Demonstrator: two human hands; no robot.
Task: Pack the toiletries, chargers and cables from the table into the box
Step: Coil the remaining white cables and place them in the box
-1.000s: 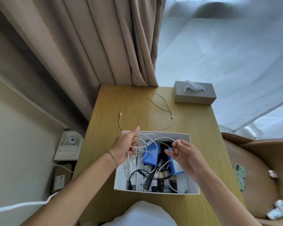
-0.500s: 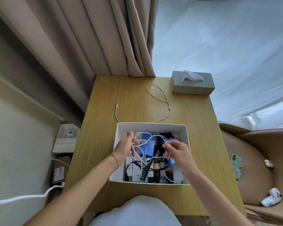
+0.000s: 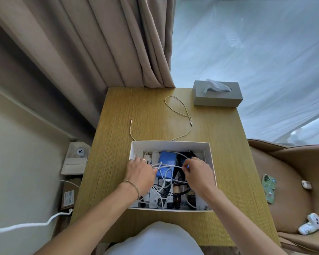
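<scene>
Two bare hands are down inside the white box (image 3: 170, 144), a shallow rectangular cardboard tray sitting near-centre on the wood-grain table (image 3: 228, 162). Left hand (image 3: 139, 173), thin bracelet at the wrist and a ring on one finger, lies over the box's left side with fingers curled into a tangle of white cable (image 3: 165, 167). Right hand (image 3: 197, 172) is at the right side, fingertips pinching the same cable's loop. Cable is thin, round, looped loosely across a flat blue pouch (image 3: 167, 159). Beneath: dark brown bottles (image 3: 176, 195) lying lengthwise, white boxed items, black cord; finer detail cannot be made out.

On the bare tabletop beyond the box's far wall, a beige braided cable (image 3: 186, 115) lies in an open loop, one end toward the left, its other part running to the box edge. Grey tissue box (image 3: 217, 96) at the far right corner, tissue sticking up. Pleated taupe curtain (image 3: 99, 43) hangs far left; tan leather chair (image 3: 293, 172) at right holds a patterned phone (image 3: 269, 188).
</scene>
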